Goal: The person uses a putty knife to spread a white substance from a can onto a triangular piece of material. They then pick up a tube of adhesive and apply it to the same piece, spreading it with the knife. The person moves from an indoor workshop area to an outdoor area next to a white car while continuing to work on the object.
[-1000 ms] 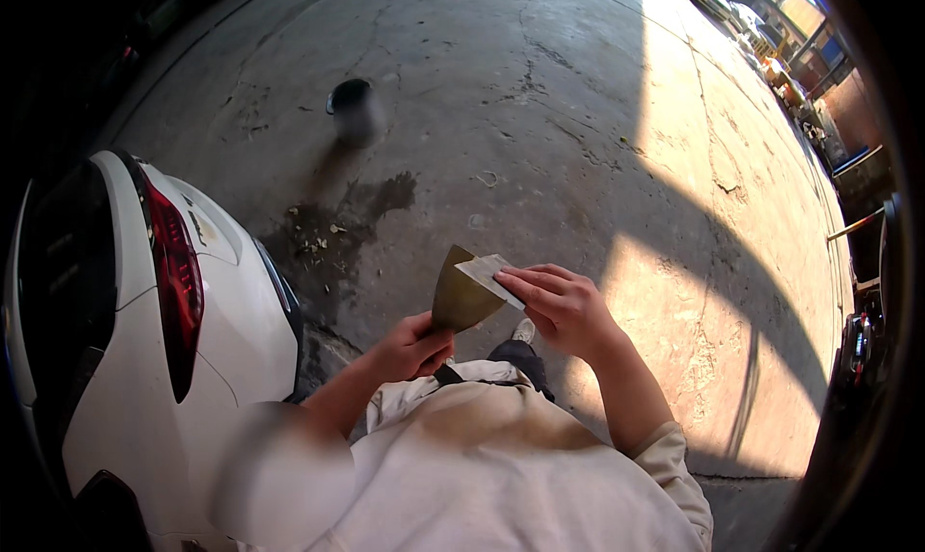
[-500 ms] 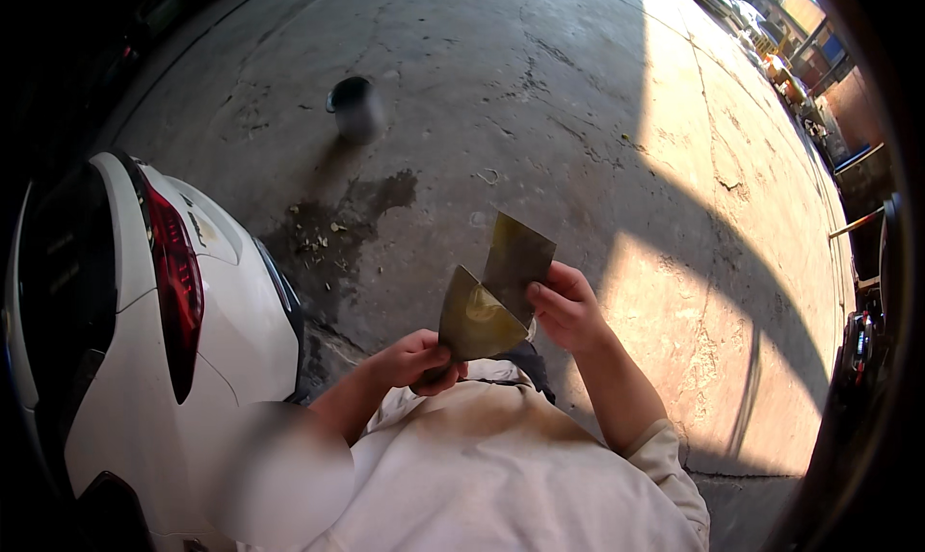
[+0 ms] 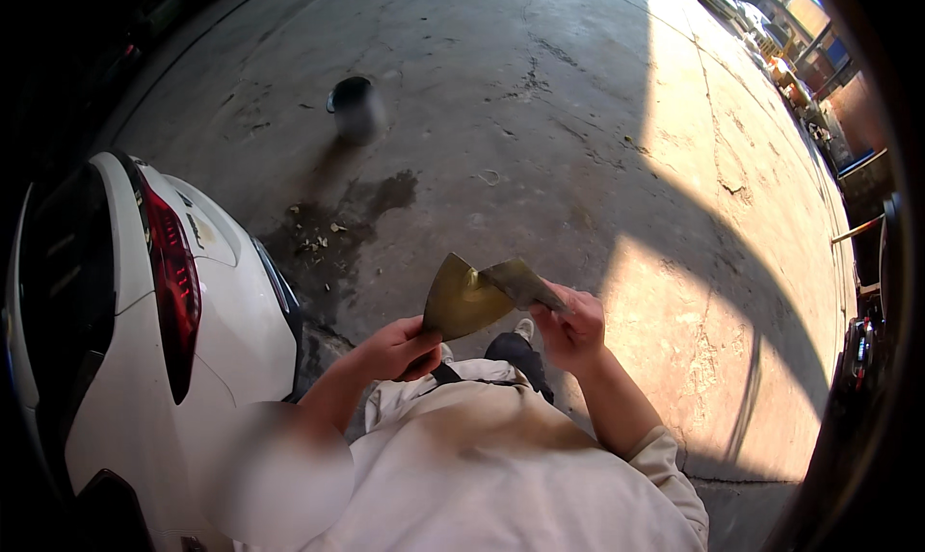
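Note:
Pinched between my left hand's (image 3: 395, 350) fingers and thumb is a flat olive-yellow scraper plate (image 3: 459, 306), tilted up in front of my lap. A small pale yellowish smear sits near its upper right corner. My right hand (image 3: 570, 328) is closed on the end of a second, darker scraper plate (image 3: 525, 282), held slanting. The two plates meet or overlap at the smear; whether they actually touch I cannot tell.
A white car's rear with a red tail light (image 3: 175, 292) stands close on my left. Farther ahead, a dark round container (image 3: 355, 104), partly blurred, rests on the concrete floor (image 3: 540, 147) beyond a damp patch with pale crumbs. Sunlight falls across the right side.
The right scraper plate has swung down from upright to a flatter slant across the left one's corner. My left hand and its plate have risen slightly and shifted left.

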### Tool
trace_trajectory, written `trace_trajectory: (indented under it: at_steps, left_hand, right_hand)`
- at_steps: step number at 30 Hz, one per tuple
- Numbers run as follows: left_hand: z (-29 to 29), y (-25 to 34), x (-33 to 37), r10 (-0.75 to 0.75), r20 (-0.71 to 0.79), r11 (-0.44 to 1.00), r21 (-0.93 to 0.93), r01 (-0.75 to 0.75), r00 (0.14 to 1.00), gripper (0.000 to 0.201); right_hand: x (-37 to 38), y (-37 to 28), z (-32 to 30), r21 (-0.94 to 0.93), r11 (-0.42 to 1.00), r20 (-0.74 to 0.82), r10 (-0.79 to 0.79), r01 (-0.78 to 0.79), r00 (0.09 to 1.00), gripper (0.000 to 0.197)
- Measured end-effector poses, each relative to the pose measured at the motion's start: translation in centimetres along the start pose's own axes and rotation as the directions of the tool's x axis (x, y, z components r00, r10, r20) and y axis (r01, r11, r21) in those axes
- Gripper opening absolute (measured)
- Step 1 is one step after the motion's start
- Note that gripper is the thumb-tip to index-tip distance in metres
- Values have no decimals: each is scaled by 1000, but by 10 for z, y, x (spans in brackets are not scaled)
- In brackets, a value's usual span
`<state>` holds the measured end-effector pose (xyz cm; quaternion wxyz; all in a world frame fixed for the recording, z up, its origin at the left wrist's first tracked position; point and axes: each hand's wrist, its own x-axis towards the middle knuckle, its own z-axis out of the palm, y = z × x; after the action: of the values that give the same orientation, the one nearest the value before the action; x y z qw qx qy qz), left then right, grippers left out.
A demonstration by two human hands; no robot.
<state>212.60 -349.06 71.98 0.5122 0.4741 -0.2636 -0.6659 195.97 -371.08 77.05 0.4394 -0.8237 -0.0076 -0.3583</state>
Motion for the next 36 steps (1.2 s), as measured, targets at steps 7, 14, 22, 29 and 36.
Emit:
trace_trajectory:
  at_steps: [7,14,22,29,36]
  left_hand:
    - [11,15,22,23,-134,996,-78,-34,991,27]
    - [42,11,87,258,-394,949,-65,-307,882,32]
    - [71,49,158,300,-590,933,18,-360,749,13]
    - [85,57,191,214,-684,940,-51,-339,697,15]
    - [107,52,200,140,-740,955,-74,-286,657,15]
  right_hand:
    - [17,21,-38,-201,978,430,42,51,902,60]
    - [35,70,-65,-406,912,73,-32,59,997,50]
    - [82,80,-73,-395,841,342,-238,369,909,53]
    - [96,115,-99,-317,880,358,-235,355,904,56]
    - [108,140,-105,-269,885,384,-263,380,885,52]
